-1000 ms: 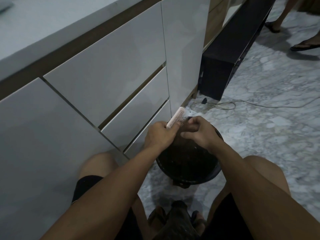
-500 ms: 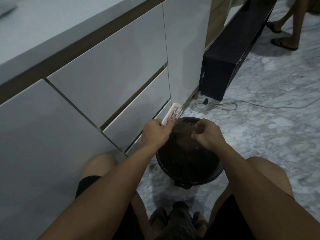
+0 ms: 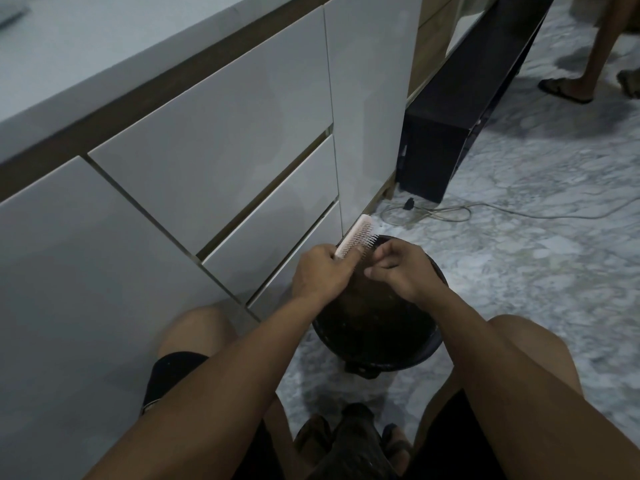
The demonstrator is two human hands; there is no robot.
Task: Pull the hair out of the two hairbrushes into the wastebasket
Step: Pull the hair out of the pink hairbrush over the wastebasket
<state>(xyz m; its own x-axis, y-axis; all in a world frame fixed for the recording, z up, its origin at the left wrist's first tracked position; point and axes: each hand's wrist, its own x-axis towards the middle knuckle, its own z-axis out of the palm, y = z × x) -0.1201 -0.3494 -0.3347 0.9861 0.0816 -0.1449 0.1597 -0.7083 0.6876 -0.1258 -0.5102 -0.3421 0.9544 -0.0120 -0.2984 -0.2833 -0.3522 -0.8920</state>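
A pale pink hairbrush with white bristles points up and away over the black round wastebasket on the floor. My left hand grips the brush by its handle. My right hand is beside the bristles, above the basket's opening, fingers curled with thumb and fingertips pinched together; any hair between them is too fine to see. A second dark object, maybe another brush, lies between my feet at the bottom edge.
White cabinet drawers run along the left, close to the basket. A black low unit stands farther back with a cable on the marble floor. Another person's legs and sandals are at the top right.
My right hand has come back from over the basket to the brush's bristles. The brush and left hand shifted slightly toward the right.
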